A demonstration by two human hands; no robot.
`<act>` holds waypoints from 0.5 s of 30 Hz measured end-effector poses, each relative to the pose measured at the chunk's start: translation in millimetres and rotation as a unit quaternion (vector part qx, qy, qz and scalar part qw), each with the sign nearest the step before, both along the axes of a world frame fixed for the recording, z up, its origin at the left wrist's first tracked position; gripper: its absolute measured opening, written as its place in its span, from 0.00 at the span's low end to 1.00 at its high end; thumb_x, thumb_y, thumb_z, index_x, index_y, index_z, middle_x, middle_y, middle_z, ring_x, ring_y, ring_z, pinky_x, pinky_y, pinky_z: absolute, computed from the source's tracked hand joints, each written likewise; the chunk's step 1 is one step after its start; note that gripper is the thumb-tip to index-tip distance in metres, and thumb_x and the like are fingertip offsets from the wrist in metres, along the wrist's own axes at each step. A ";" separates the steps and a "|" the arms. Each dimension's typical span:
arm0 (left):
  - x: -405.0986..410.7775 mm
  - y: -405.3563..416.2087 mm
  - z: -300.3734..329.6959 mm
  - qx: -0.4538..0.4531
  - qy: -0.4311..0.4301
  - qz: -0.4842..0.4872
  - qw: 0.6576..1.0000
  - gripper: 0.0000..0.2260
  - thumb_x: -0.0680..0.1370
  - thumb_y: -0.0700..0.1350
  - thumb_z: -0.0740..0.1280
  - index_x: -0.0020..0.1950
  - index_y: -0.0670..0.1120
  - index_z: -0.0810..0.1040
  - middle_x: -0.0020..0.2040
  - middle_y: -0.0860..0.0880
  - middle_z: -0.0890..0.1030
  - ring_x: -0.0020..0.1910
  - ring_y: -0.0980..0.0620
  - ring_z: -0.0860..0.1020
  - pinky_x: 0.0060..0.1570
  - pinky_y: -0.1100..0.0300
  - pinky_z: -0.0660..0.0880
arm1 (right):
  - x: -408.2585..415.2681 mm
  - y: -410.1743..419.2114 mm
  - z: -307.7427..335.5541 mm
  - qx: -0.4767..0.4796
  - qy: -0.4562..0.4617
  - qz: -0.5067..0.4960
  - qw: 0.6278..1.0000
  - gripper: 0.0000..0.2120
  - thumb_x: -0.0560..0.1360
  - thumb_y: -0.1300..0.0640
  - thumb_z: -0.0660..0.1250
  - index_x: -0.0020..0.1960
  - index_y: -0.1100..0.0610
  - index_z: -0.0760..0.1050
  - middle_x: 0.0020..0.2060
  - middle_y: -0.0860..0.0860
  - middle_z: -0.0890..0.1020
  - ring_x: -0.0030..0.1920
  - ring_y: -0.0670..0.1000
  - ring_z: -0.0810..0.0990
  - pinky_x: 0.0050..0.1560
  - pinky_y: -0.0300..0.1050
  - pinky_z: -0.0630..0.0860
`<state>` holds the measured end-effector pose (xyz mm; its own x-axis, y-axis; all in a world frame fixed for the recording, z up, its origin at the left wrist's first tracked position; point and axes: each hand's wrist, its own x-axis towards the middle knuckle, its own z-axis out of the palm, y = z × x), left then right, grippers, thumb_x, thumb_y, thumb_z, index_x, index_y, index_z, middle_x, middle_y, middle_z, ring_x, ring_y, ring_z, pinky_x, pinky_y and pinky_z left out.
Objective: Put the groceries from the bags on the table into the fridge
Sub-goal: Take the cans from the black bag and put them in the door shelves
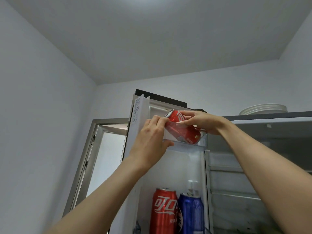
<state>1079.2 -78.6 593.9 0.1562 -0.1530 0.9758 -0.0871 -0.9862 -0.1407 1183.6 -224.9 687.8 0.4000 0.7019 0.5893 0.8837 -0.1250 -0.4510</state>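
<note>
Both hands grip a tilted red can [181, 128] over the top door shelf [185, 146].
Left hand [152, 137] and right hand [200, 121] pinch it; next it likely needs standing upright.

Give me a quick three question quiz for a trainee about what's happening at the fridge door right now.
1. True or false: the red can held at the top door shelf stands upright.
2. Which hands touch that can? A) left only B) right only C) both
3. Fill in: on the lower door shelf, a red can stands beside a ____ can.

Key: 1. False, it is tilted. 2. C, the left hand and right hand both have fingers on it. 3. Blue.
</note>
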 end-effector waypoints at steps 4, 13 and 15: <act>-0.8 -1.1 -2.0 0.000 0.002 -0.003 1.000 0.28 0.73 0.48 0.70 0.70 0.45 0.65 0.64 0.48 0.70 0.62 0.50 0.68 0.61 0.62 0.64 | -6.8 -1.7 -3.9 -0.001 0.002 0.000 1.000 0.21 0.74 0.56 0.67 0.65 0.44 0.69 0.56 0.50 0.80 0.53 0.49 0.80 0.44 0.38 0.76; -3.1 -4.3 -1.8 -0.006 0.010 0.001 1.000 0.28 0.73 0.48 0.71 0.69 0.45 0.65 0.63 0.48 0.70 0.61 0.50 0.68 0.60 0.60 0.66 | -14.2 -5.2 -8.0 0.004 0.004 0.007 1.000 0.17 0.74 0.55 0.67 0.60 0.39 0.71 0.55 0.50 0.81 0.54 0.48 0.80 0.48 0.39 0.77; -3.3 -4.9 -1.8 -0.008 0.010 -0.001 1.000 0.28 0.72 0.48 0.71 0.69 0.45 0.65 0.63 0.47 0.70 0.61 0.50 0.68 0.60 0.60 0.65 | -15.5 -6.2 -9.6 0.011 0.004 0.006 1.000 0.17 0.75 0.54 0.66 0.61 0.38 0.70 0.52 0.47 0.81 0.51 0.46 0.80 0.46 0.37 0.78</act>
<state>1075.9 -83.5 592.0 0.1748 -0.1387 0.9748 -0.0917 -0.9880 -0.1241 1168.1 -231.1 678.2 0.3962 0.6936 0.6017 0.8815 -0.1040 -0.4606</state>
